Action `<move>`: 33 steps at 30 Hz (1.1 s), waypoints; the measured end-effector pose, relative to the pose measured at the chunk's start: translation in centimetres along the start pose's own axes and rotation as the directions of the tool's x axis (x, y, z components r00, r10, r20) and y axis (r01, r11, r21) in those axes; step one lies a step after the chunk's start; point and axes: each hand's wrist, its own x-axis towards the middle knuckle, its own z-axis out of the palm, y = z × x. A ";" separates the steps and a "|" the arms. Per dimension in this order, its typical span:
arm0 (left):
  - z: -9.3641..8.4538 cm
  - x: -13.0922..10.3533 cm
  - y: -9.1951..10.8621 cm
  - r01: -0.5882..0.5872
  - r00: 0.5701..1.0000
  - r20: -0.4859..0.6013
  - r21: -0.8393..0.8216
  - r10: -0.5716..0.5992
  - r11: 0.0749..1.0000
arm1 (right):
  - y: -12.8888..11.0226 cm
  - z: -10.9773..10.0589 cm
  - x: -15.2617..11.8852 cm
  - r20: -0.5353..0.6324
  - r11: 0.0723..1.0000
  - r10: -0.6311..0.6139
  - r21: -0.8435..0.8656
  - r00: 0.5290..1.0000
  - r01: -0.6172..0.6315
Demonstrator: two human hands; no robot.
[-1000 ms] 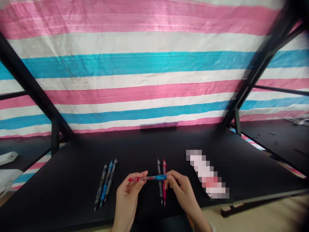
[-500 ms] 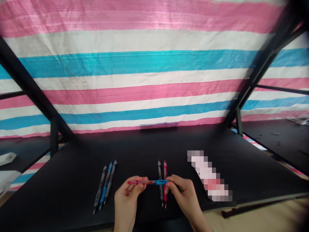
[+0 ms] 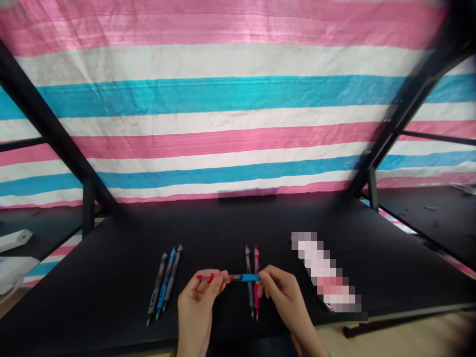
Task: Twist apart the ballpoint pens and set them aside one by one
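Note:
A pen [image 3: 236, 277] with a red end, a clear middle and a blue end is held level above the black table. My left hand [image 3: 203, 297] pinches its red end between thumb and fingers. The fingertips of my right hand [image 3: 280, 292] are closed on the tip of its blue end. Beneath the blue end, a grey pen [image 3: 248, 258] and a red pen [image 3: 257, 258] lie side by side. Left of my left hand lie a grey pen [image 3: 153, 300], a blue pen [image 3: 162, 295] and another grey pen [image 3: 170, 285].
A blurred-out pinkish-white item [image 3: 323, 270] lies on the right of the black table [image 3: 208, 223]. Black frame bars [image 3: 67, 144] rise at both sides before a striped sheet [image 3: 230, 94]. White objects [image 3: 15, 270] are at the far left.
The view has shifted slightly. The held pen looks turned a little about its length, its blue end now showing a plainer side. Both hands keep their hold.

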 end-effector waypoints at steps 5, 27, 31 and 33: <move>0.0 -0.1 0.0 0.011 1.000 0.004 0.023 -0.012 1.000 | 0.6 0.1 -0.1 -0.047 1.000 0.015 -0.017 0.999 -0.016; 0.0 0.1 0.2 -0.006 1.000 0.017 -0.018 0.006 1.000 | -0.4 0.0 -0.3 0.031 1.000 0.007 -0.013 0.999 -0.007; 0.1 -0.2 0.4 -0.009 1.000 0.007 -0.009 0.010 1.000 | -0.8 0.0 -0.3 0.019 1.000 0.000 0.017 1.000 0.000; 0.1 -0.2 0.5 -0.010 1.000 0.000 -0.005 0.010 1.000 | -0.8 0.0 -0.3 0.031 1.000 0.004 0.001 0.999 -0.005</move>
